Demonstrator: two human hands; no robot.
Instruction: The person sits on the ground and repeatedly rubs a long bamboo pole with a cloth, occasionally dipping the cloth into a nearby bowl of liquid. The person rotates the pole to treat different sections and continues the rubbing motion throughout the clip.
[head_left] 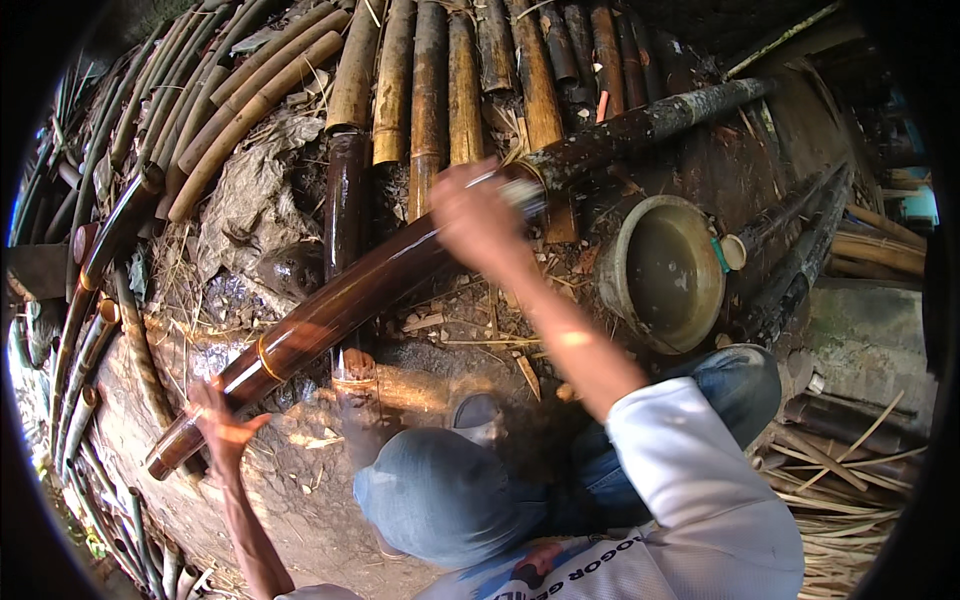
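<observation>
A long, dark brown bamboo pole lies slantwise before me, from the near left to the far right. Its left stretch is wet and glossy; the far right stretch is mottled with pale patches. My left hand grips the pole near its lower left end, thumb out to the side and fingers curled against it. Over the pole's middle, my right hand is closed and smeared by motion. A pale, blurred thing shows beside its fingers, against the bamboo; its kind is unclear. A dark, wet upright bamboo piece passes beneath the pole.
A round basin of murky water stands at the right, with a small greenish-rimmed cup at its edge. Several cut bamboo lengths lie in a row at the back. More bamboo crowds the left; split strips pile up lower right.
</observation>
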